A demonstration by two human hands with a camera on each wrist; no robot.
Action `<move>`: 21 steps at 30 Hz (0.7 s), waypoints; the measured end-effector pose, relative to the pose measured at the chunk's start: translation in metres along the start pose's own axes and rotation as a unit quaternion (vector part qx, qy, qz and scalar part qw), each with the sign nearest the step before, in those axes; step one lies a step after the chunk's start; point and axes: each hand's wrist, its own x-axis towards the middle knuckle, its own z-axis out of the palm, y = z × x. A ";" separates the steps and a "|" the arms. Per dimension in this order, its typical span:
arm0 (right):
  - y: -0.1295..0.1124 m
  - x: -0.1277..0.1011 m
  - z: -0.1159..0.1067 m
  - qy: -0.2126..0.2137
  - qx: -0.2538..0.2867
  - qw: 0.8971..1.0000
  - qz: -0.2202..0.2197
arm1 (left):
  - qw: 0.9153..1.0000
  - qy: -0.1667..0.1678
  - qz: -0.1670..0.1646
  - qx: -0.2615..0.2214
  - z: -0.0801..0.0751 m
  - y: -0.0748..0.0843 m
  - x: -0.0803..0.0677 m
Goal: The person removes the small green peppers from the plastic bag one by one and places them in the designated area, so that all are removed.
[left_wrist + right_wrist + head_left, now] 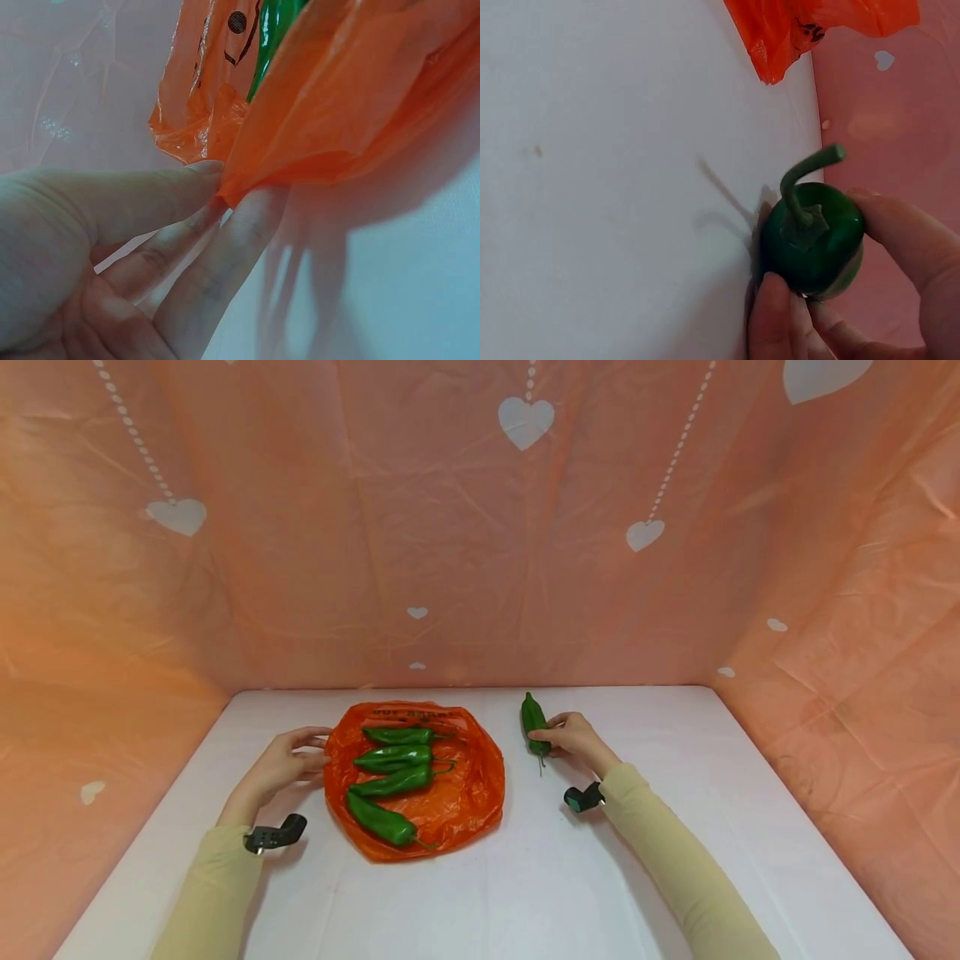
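Observation:
An orange plastic bag [457, 785] lies spread on the white table [675, 760] with several green peppers [395, 758] on it. My left hand [288, 760] pinches the bag's left edge [247, 169] between thumb and fingers; a green pepper [271, 30] shows past the folds. To the right of the bag, my right hand [573, 737] grips another green pepper [534, 723] near its stem end. In the right wrist view that pepper [814, 240] faces the camera stem first, with fingers [776, 319] curled round it just above the table.
Orange sheeting with white hearts [527, 420] walls the table at the back and both sides. A corner of the orange bag [795, 30] shows at the top of the right wrist view. Bare white table [525, 893] lies in front of the bag.

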 end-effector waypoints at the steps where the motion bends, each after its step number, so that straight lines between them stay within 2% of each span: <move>1: 0.000 0.000 0.000 0.000 0.000 1.000 0.000 | 1.000 -0.001 0.001 -0.001 0.000 0.000 0.000; 13: -0.004 -0.005 -0.002 -0.001 -0.009 1.000 0.004 | 1.000 -0.001 0.013 -0.007 0.000 -0.001 0.001; 21: -0.003 -0.007 -0.003 -0.010 0.025 1.000 0.009 | 1.000 -0.002 0.020 -0.010 -0.001 -0.002 0.001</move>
